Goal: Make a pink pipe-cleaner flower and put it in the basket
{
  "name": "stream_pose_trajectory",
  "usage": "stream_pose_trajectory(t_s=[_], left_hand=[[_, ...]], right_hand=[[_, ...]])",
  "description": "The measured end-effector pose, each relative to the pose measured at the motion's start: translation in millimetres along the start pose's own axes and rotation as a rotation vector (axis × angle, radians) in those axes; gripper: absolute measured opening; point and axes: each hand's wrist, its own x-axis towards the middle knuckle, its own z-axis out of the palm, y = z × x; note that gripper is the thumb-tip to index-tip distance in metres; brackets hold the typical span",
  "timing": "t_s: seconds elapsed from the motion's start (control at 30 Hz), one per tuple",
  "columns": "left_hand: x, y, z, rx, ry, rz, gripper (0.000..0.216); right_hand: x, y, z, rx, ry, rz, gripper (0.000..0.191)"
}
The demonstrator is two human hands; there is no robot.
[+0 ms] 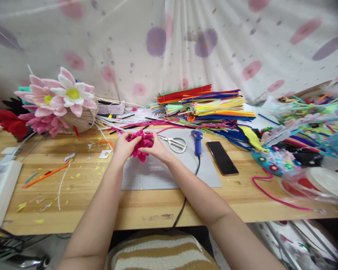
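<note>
Both of my hands meet over the far part of a grey mat (pixel 169 174) on the wooden table (pixel 107 195). Between them is a fuzzy magenta pipe-cleaner flower (pixel 142 144). My left hand (pixel 124 147) grips its left side with fingers curled. On its right side, my right hand (pixel 157 147) pinches it. Just right of my hands, scissors (pixel 177 143) lie on the mat beside a blue glue gun (pixel 197 140) whose black cord runs off the table's front edge.
A black phone (pixel 222 158) lies right of the mat. Stacked coloured pipe cleaners (pixel 205 105) fill the back. Large pink and white fuzzy flowers (pixel 56 101) stand at back left. Craft clutter and a clear container (pixel 312 183) crowd the right. An orange pipe cleaner (pixel 43 175) and scraps lie left.
</note>
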Motion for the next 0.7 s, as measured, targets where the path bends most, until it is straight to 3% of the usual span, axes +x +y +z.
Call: stream_pose_trajectory(t_s=[0.13, 0.27, 0.33, 0.5, 0.57, 0.7], left_hand=[[4.2, -4.3, 2.4, 0.100, 0.092, -0.006, 0.028], [4.1, -3.1, -0.1, 0.119, 0.075, -0.005, 0.027], [3.7, -1.8, -1.5, 0.087, 0.043, -0.007, 0.029], [3.9, -2.4, -0.2, 0.023, 0.026, 0.009, 0.028], [4.9, -5.9, 1.8, 0.061, 0.045, 0.014, 0.027], [6.5, -15.3, 6.7, 0.115, 0.025, 0.039, 0.026]], right_hand=[[-3.3, 5.7, 4.8, -0.154, -0.030, -0.044, 0.083], [-2.8, 6.1, 4.6, -0.190, -0.014, -0.026, 0.088], [-0.1, 6.7, 2.8, -0.112, 0.009, -0.018, 0.078], [9.4, 14.8, 2.1, 0.125, 0.155, 0.058, 0.024], [10.1, 17.1, 1.4, 0.159, 0.161, 0.097, 0.022], [3.0, 13.0, -14.6, 0.131, 0.037, 0.094, 0.038]])
